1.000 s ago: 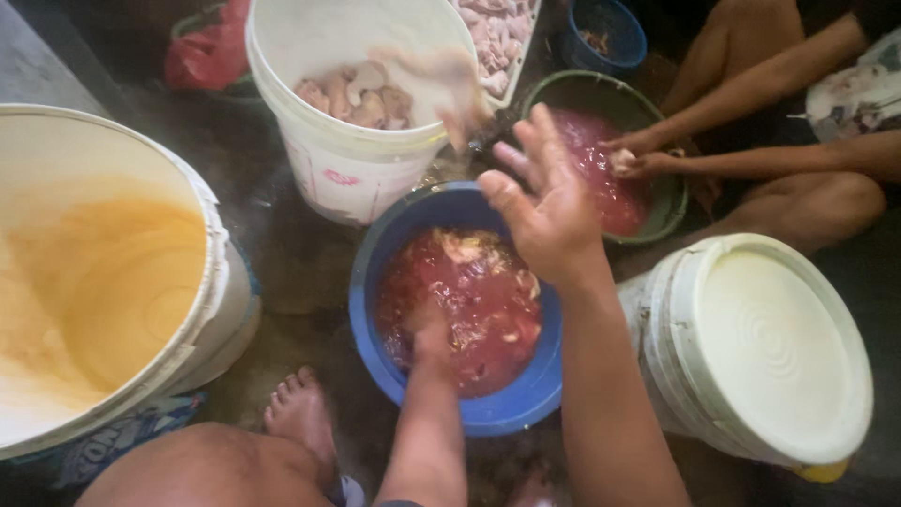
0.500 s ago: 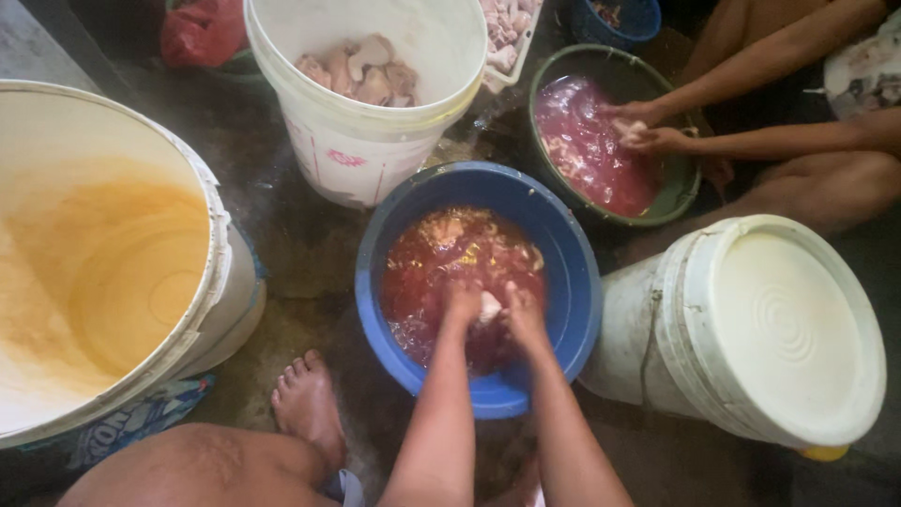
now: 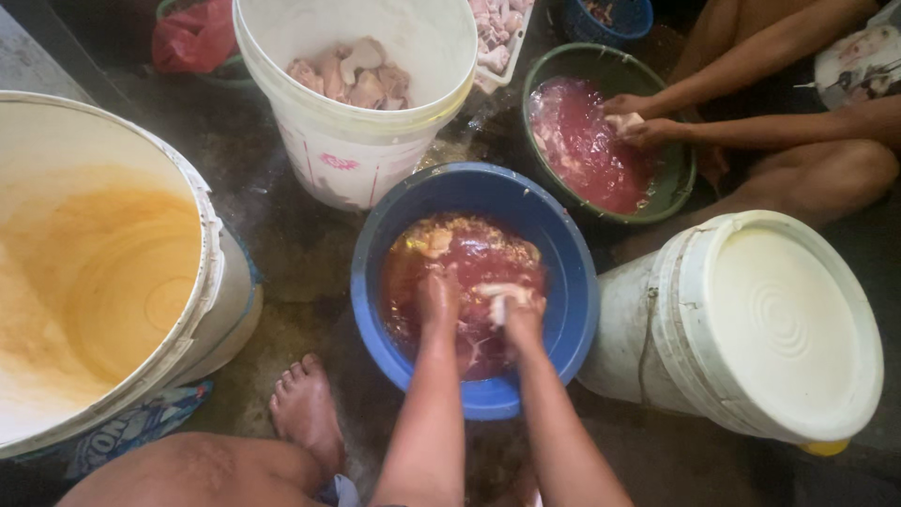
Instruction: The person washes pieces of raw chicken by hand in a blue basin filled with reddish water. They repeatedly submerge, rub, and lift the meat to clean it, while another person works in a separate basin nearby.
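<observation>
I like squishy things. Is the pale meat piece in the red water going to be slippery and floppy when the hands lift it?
Probably slippery: the pale meat piece sits wet in the red liquid of the blue basin. Likely soft and floppy, like the raw cuts in the white bucket. The right hand grips it and the left hand is close by.

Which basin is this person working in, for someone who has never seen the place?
Start at the big yellow-stained white bucket on the left. Right of it, nearest the camera, sits the blue basin; unlike the green basin behind, it holds both the wearer's hands.

Floor-level meat-washing spot: wet concrete floor [image 3: 282, 235], basins, buckets of meat [image 3: 352, 75].
</observation>
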